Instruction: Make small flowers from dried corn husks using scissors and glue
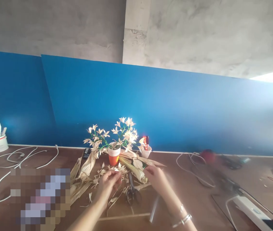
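My left hand (pixel 110 181) is closed in a pinch just in front of a stack of orange-and-white paper cups (pixel 113 159). What its fingertips hold is too small to make out. Level with it on the right, my right hand (pixel 153 173) has its fingers pressed together beside dried corn husks (pixel 140 175); anything in them is hidden. Branches of pale husk flowers (pixel 129 134) on green stems rise from the cups. Between my forearms lie dark-handled scissors (pixel 133 194), with cut husk pieces (pixel 95 181) scattered on the brown table.
A small white cup (pixel 146 152) holds a red object at the back. White cables (pixel 18 163) lie on the left, and a power strip (pixel 254 208) is at the right. A translucent rod (pixel 154 210) rests near my right forearm. Behind everything stands a blue partition (pixel 165 109).
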`<state>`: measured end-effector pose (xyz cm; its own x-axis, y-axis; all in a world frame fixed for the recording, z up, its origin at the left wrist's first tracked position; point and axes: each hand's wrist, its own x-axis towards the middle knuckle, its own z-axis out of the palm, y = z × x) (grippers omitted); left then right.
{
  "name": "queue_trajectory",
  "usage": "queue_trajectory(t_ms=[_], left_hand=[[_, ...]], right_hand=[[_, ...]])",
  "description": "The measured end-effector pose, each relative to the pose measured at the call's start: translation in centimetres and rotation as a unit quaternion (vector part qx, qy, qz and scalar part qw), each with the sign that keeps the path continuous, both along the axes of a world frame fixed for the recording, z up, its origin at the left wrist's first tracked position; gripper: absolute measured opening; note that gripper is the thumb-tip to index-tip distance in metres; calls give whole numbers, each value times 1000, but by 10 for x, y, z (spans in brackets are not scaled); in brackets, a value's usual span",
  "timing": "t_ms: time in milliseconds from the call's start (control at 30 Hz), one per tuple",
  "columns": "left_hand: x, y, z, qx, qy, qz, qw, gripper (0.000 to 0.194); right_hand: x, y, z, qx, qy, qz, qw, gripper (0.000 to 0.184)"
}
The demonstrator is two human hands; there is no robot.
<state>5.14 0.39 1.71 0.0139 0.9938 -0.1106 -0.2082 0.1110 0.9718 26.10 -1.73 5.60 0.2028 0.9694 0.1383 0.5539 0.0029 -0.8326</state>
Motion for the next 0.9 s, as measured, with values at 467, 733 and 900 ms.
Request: queue_trajectory(t_ms=[467, 733, 900], left_hand=[[12, -1, -26, 11, 20, -54, 998, 46], [8, -5, -28, 45, -3, -63, 997, 39], [6, -10, -20, 51, 78, -20, 995, 32]], right_hand=[[-81, -2, -15, -45, 354, 79, 931, 31], [-79, -4, -15, -57, 376, 84, 921, 32], [-79, -10, -15, -47, 386, 155, 908, 27]])
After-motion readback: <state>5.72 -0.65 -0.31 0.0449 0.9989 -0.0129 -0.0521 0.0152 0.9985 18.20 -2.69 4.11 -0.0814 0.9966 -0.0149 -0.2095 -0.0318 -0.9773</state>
